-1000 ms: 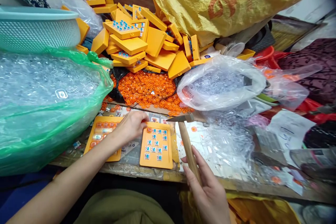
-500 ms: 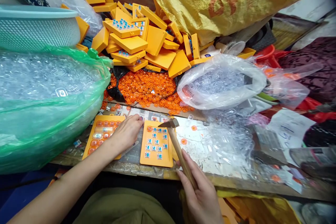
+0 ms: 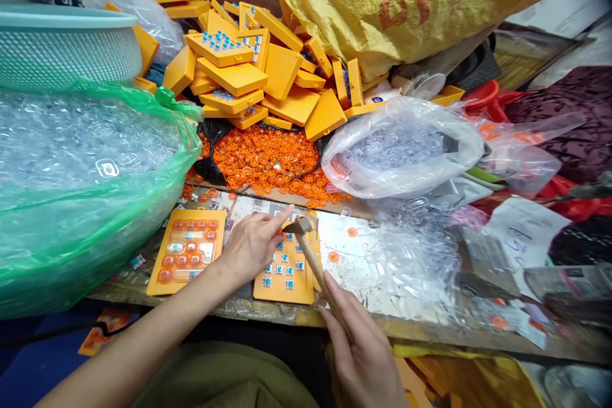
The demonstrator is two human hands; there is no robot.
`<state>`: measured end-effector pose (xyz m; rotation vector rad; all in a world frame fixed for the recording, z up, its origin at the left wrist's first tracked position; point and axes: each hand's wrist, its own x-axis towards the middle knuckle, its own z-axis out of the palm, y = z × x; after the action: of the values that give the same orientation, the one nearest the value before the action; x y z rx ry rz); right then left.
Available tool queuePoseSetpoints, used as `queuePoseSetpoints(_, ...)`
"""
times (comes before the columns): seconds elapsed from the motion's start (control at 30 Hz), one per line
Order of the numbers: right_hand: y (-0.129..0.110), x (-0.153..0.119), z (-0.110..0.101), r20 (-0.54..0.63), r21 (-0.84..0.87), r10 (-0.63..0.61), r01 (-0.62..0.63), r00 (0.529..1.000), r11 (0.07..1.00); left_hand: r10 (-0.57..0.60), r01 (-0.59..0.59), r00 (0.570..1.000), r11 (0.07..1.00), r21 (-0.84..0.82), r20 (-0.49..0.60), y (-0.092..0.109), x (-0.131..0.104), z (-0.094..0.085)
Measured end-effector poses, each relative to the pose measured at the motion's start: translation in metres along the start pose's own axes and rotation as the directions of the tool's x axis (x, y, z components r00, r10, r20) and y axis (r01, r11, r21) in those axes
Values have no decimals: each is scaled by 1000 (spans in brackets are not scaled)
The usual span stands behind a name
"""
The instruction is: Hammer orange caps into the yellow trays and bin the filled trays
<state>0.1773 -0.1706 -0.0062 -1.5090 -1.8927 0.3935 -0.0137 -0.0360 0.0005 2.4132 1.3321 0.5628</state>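
My right hand is wrapped around the wooden handle of a hammer. The hammer's metal head hangs over the top of a yellow panel fitted with several small clear-and-blue switches. Across that panel's upper left corner reaches my left hand, index finger stretched out and thumb apart from it. Both fingertips are close to the hammer head, and the hand hides part of the panel. To the left lies a second yellow panel, covered with orange and clear keycaps.
Behind the panels are a heap of orange rings and a pile of yellow cases. A green bag of clear parts bulges at left, below a blue basket. A white bag and loose clear pieces lie right.
My left hand has moved right, from between the two panels onto the upper left of the switch panel, index finger now extended. The hammer head has shifted slightly left.
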Motion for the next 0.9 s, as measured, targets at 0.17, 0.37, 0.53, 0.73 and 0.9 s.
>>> queuePoseSetpoints(0.17, -2, 1, -3, 19, -34, -9, 9, 1000, 999, -21, 21, 1000, 1000, 9, -1, 1, -3, -1)
queuePoseSetpoints(0.37, 4, -1, -5, -23, 17, 73, -72, 997, 997, -118, 126, 991, 977, -174, 59, -5, 0, -8)
queuePoseSetpoints(0.53, 8, -2, -4, -87, 40, 51, -48, 995, 998, -74, 88, 995, 971, -222, 71, -6, 8, -14)
queuePoseSetpoints(0.73, 9, -7, 7, -79, 49, 68, -64, 995, 997, -112, 114, 993, 940, -321, 24, 3, 8, -2)
queuePoseSetpoints(0.9, 7, -7, 7, -3, 80, 78, -77, 997, 994, -191, 188, 981, 855, -483, 43, -2, 5, -1)
